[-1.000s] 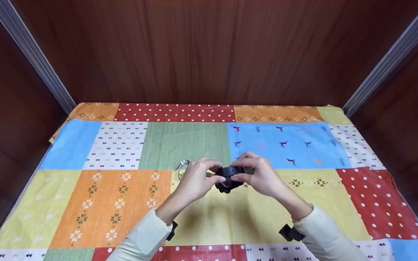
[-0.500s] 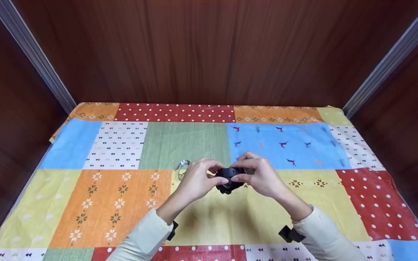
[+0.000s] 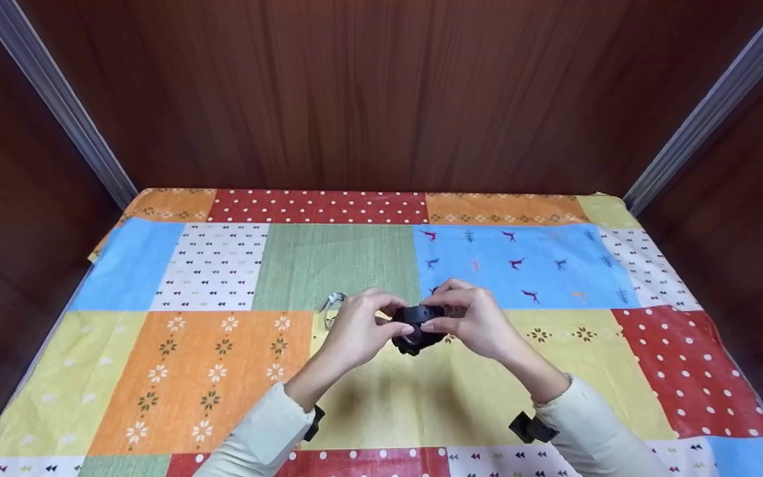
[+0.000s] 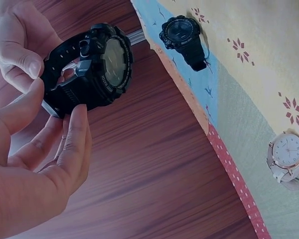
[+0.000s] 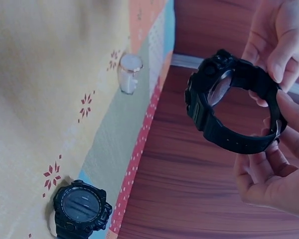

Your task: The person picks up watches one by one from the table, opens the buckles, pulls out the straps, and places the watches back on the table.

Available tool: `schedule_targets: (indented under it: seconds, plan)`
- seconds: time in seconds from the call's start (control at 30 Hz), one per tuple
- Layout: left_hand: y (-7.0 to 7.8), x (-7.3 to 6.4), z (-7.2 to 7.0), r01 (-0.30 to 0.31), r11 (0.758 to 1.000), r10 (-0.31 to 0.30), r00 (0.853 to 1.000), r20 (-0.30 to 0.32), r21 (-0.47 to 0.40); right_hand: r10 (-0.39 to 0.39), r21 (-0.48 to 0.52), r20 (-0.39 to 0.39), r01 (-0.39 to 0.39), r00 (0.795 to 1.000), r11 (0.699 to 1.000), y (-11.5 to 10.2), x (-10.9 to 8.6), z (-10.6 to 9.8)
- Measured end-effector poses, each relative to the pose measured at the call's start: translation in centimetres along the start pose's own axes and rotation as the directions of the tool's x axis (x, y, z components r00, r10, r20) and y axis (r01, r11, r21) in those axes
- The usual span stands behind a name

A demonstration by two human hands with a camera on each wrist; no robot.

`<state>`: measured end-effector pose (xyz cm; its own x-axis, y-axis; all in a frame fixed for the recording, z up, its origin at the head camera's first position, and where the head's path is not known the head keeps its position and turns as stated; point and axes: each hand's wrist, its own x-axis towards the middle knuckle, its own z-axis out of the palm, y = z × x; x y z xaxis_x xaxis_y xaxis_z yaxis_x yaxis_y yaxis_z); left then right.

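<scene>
A black digital wristwatch is held up between both hands, its strap bent into a loop. In the left wrist view the face of this wristwatch points away from the fingers. My left hand pinches the strap with thumb and fingers. My right hand grips the strap from the other side, its thumb close to the left thumb. In the right wrist view, a metal buckle shows by the fingertips; how far it is fastened I cannot tell.
A second black watch lies on the patchwork tablecloth, mostly hidden by my right hand in the head view. A white watch lies left of my left hand. Brown wood panels enclose the table's back and sides.
The held wristwatch has tilted very slightly, and the thumbs have shifted a little on its strap. Both arms stay in almost the same place.
</scene>
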<state>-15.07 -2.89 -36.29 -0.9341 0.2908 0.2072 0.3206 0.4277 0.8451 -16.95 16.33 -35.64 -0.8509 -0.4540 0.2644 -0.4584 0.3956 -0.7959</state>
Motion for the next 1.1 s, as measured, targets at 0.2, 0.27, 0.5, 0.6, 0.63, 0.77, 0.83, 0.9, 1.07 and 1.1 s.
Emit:
schedule_targets:
  seconds: [0.2, 0.27, 0.5, 0.6, 0.63, 0.77, 0.83, 0.9, 1.07, 1.1]
  plan:
    - [-0.4, -0.1, 0.0, -0.014, 0.998, 0.015, 1.000, -0.012, 0.056, 0.016, 0.008, -0.004, -0.016, 1.000, 1.000, 0.3, 0.0, -0.3]
    - [-0.5, -0.1, 0.0, -0.014, 0.998, 0.015, 1.000, -0.016, 0.067, 0.022, 0.017, -0.003, -0.022, 1.000, 1.000, 0.3, 0.0, -0.5]
    - [-0.7, -0.2, 0.0, 0.006, 0.997, -0.004, 1.000, -0.019, 0.075, 0.079, 0.087, 0.023, -0.081, 0.997, 0.993, 0.5, -0.1, -1.2]
    - [-0.8, -0.1, 0.0, 0.014, 0.996, -0.012, 1.000, -0.022, 0.091, 0.113, 0.098, 0.042, -0.117, 0.993, 0.988, 0.6, -0.1, -1.5]
    - [-0.8, -0.2, 0.0, 0.018, 0.996, -0.016, 1.000, -0.022, 0.093, 0.124, 0.102, 0.052, -0.129, 0.991, 0.986, 0.7, -0.1, -1.6]
    - [-0.8, -0.2, 0.0, 0.024, 0.995, -0.022, 1.000, -0.022, 0.094, 0.147, 0.123, 0.092, -0.157, 0.985, 0.980, 0.9, 0.0, -2.0]
    - [-0.9, -0.2, 0.0, 0.012, 0.996, -0.010, 1.000, -0.025, 0.094, 0.149, 0.140, 0.110, -0.163, 0.983, 0.976, 0.9, -0.1, -2.2]
    - [-0.9, -0.2, 0.1, -0.001, 0.995, 0.005, 0.999, -0.034, 0.098, 0.154, 0.140, 0.123, -0.171, 0.980, 0.975, 1.0, -0.2, -2.4]
    - [-1.0, -0.2, 0.2, -0.025, 0.993, 0.031, 0.998, -0.048, 0.111, 0.183, 0.140, 0.149, -0.204, 0.972, 0.969, 1.3, -0.4, -2.8]
    - [-1.1, -0.3, 0.3, -0.032, 0.993, 0.038, 0.998, -0.050, 0.116, 0.184, 0.147, 0.154, -0.207, 0.971, 0.967, 1.4, -0.4, -2.9]
